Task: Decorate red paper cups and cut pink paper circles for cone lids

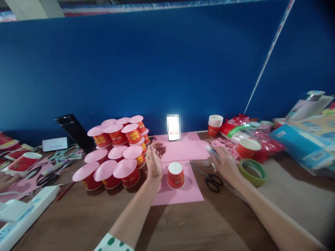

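A red paper cup [176, 176] stands upside down on a pink paper sheet [195, 195] in front of me. My left hand [155, 160] is just left of this cup, apart from it, palm turned inward and fingers loosely bent with nothing in them. To the right, my right hand [222, 160] grips a pale bluish tube [211, 150] that looks like a glue stick; motion blurs it. A small clear cap [206, 163] lies near those fingers. Black-handled scissors [213, 182] rest below the right hand. Red cups topped with pink paper discs [125, 168] stand grouped on the left.
More pink sheets [183, 150] lie behind the cup, with a lit phone [173, 128] upright there. Stacked cups [215, 125], a tape roll [253, 172] and a red plastic pack [235, 127] are right. Left are a black flask [74, 130], a power strip [28, 216] and another person's hand [9, 181].
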{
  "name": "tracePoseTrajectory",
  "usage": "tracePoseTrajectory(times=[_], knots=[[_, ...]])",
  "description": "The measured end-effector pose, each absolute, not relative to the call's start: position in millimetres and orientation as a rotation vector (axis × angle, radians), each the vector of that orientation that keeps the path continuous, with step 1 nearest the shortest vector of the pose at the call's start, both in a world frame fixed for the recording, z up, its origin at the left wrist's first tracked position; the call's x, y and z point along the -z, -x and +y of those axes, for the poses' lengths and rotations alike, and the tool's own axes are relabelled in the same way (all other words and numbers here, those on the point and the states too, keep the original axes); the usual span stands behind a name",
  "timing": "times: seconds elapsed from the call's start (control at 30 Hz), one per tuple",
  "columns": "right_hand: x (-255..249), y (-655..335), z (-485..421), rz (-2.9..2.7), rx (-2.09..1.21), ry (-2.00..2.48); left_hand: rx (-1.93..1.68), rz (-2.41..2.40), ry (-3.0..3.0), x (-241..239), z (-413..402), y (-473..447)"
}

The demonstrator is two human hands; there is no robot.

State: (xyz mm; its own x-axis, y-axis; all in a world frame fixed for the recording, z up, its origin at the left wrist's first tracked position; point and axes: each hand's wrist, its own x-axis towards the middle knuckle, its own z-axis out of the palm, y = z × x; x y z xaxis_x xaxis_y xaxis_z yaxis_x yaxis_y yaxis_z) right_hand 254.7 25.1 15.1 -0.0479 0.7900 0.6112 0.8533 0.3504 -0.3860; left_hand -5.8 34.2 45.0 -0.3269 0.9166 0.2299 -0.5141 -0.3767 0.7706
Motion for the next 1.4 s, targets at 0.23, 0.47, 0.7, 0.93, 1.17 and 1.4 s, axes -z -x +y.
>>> tracePoseTrajectory(times=[0.23, 0.47, 0.7, 0.93, 1.17, 1.4], knots=[[-14, -222, 11, -1.36, -0.88, 1.26, -1.743, 0.897, -1.303, -58, -4, 5], [-18, -195, -23, -1.327, -1.155, 1.066, -1.613, 0.907, -1.953, -44, -67, -1], [-25, -191, -41, -1.664, -1.002, 0.994, -1.373, 0.957, -2.085, -38, -71, -19], [-21, -190, -51, -1.924, -0.855, 0.799, -1.226, 1.101, -2.002, -35, -67, -26], [-17, -188, -54, -1.972, -0.718, 0.719, -1.333, 1.088, -1.931, -20, -74, -33], [-18, -193, -49, -1.81, -0.645, 0.984, -1.663, 1.069, -1.905, -21, -63, -2]])
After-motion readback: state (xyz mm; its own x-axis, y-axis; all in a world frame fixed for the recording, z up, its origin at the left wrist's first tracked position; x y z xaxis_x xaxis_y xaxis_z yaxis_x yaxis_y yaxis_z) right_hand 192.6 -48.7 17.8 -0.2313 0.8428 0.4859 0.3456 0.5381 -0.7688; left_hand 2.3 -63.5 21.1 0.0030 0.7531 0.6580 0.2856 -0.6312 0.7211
